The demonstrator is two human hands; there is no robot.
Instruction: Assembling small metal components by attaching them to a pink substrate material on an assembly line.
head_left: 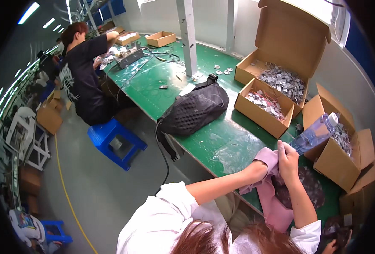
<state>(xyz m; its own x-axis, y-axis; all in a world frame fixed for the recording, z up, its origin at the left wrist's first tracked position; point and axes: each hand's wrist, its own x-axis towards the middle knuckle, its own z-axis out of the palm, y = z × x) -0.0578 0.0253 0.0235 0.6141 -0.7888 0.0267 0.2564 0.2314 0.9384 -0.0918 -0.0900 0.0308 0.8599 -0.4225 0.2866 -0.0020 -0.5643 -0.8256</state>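
Observation:
A pink cloth garment [276, 207] is bunched between my hands at the table's near right edge and hangs down between my forearms. My left hand [257, 170] reaches into its folds, which hide the fingers. My right hand [288, 161] is closed on the bunched cloth, thumb up. Just beyond the right hand is a clear bluish bottle [314, 134] with a white cap. Beneath my right forearm lies a dark, mottled piece [308, 186] that looks like fabric.
A black mesh bag [196, 108] lies on the green table [238, 144]. Open cardboard boxes [259, 112] of small metal parts line the right side. A white post [186, 38] rises from the table. Farther left, a person [85, 72] works beside a blue stool [115, 142].

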